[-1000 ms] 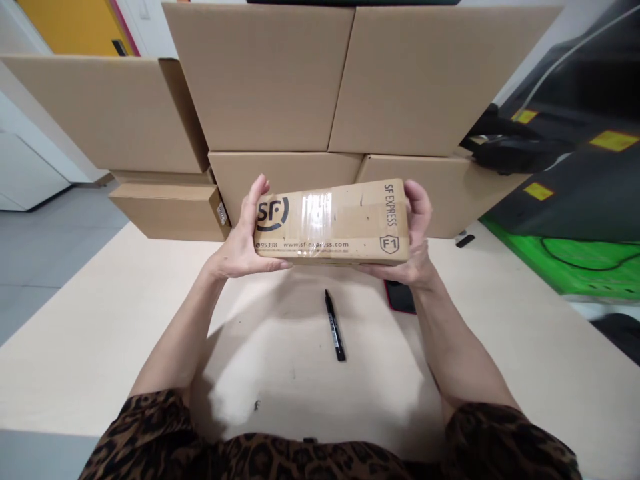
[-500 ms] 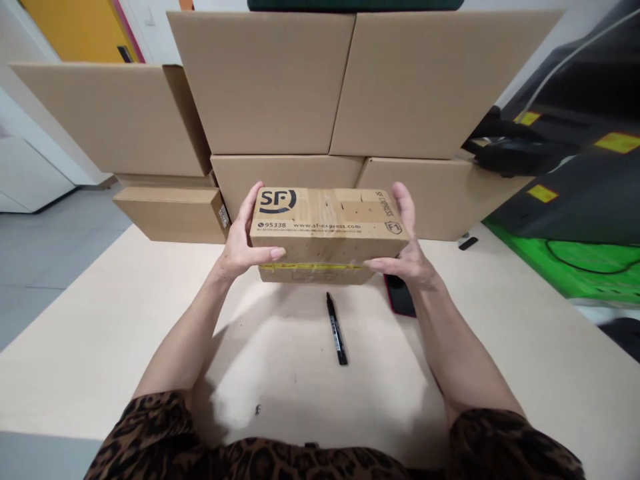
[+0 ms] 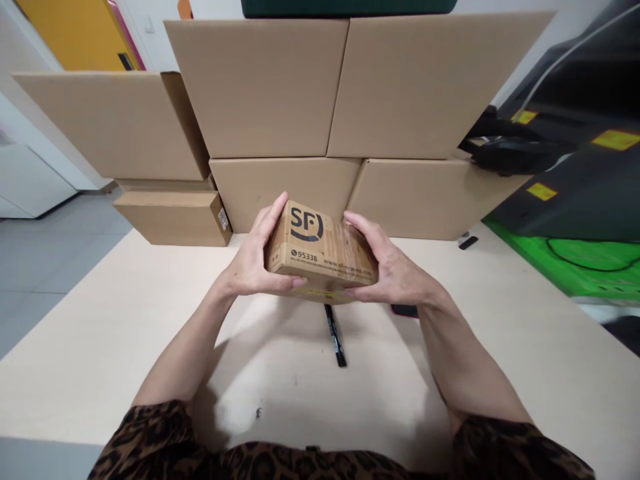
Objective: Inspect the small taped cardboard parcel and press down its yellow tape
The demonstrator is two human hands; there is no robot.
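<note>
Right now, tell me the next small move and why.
I'd probably shift the small brown cardboard box slightly left before any lowering: the left hand and right hand grip it, and the slim black marker pen on the pale flat table shows at the box's lower edge, so it might get pinned.

at centre, the printed carton (image 3: pixel 320 250) is partly covered by the right hand (image 3: pixel 395 270); the upper end of the black pen (image 3: pixel 335 337) is masked by the carton. a dark green object (image 3: pixel 350 8) is cropped by the top edge. the label (image 3: pixel 223 219) left of centre cannot be read.
</note>
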